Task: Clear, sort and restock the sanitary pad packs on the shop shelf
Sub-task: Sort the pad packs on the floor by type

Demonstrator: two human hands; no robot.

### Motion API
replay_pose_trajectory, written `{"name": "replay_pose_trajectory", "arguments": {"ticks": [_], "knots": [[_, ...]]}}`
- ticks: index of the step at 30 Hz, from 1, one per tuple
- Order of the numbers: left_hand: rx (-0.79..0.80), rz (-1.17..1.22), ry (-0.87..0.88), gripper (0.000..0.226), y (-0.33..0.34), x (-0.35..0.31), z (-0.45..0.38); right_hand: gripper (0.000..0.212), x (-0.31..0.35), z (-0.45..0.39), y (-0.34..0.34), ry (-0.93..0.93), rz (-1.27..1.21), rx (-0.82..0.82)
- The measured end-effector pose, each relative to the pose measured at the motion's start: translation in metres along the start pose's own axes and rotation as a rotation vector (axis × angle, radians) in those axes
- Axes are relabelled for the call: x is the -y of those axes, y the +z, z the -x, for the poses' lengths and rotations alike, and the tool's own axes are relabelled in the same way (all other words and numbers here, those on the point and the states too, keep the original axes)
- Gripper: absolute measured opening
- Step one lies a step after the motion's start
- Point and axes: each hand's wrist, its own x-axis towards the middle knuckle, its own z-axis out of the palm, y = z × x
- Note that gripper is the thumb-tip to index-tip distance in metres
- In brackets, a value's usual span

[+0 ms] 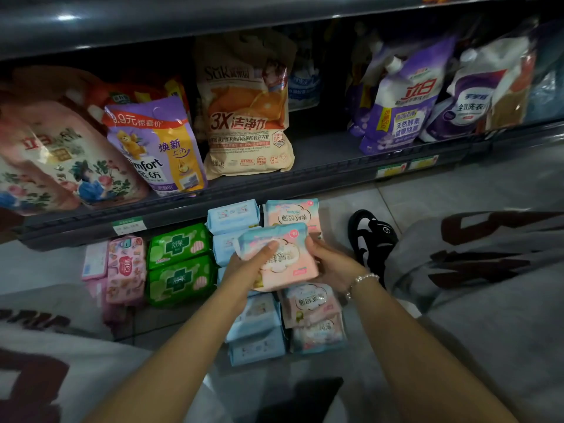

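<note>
Two hands (293, 265) gripping sideways-lying pad pack (282, 259)

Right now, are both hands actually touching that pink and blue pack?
Touching. The head view shows the left hand and right hand gripping the pink and blue pack at its sides.

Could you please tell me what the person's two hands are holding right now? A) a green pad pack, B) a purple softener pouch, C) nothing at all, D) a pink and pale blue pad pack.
D: the left hand and the right hand both grip the soft plastic pink and pale blue pad pack, above the sorted rows on the floor.
</note>
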Motion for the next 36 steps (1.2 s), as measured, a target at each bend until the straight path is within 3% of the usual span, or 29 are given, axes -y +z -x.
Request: {"name": "replay_pose_trajectory", "arguments": {"ticks": [3, 7, 11, 13, 17, 21, 24, 30, 33, 36], "knots": [[0.138, -0.003, -0.019, 0.048, 0.014, 0.0, 0.001, 0.073, 0.002, 0.002, -0.015, 0.006, -0.045, -0.003], [0.17, -0.184, -0.071, 0.08, 0.04, 0.002, -0.011, 0.056, 0.008, 0.002, -0.034, -0.021, -0.077, -0.11], [0.02, -0.34, -0.13, 0.039, 0.06, 0.01, -0.032, 0.068, 0.003, -0.009, -0.043, -0.014, -0.006, -0.215], [-0.044, -0.307, -0.122, 0.034, 0.064, 0.015, -0.041, 0.068, -0.001, -0.016, -0.043, -0.021, -0.026, -0.227], [-0.152, -0.325, -0.071, 0.037, 0.068, 0.02, -0.047, 0.05, -0.004, -0.022, -0.035, -0.035, -0.016, -0.221], [-0.253, -0.368, 0.01, 0.032, 0.073, 0.023, -0.042, 0.059, -0.007, -0.023, -0.032, -0.054, 0.014, -0.243], [-0.286, -0.388, 0.028, 0.031, 0.077, 0.028, -0.037, 0.041, -0.008, -0.019, -0.034, -0.074, 0.041, -0.307], [-0.331, -0.384, -0.064, 0.054, 0.084, 0.045, -0.017, 0.028, 0.0, 0.005, -0.036, -0.006, 0.182, -0.374], [-0.29, -0.356, -0.151, 0.052, 0.079, 0.053, -0.007, 0.035, 0.009, 0.02, -0.04, 0.145, 0.341, -0.311], [-0.246, -0.389, -0.205, 0.057, 0.072, 0.061, -0.001, 0.024, 0.006, 0.03, -0.039, 0.23, 0.488, -0.278]]}}
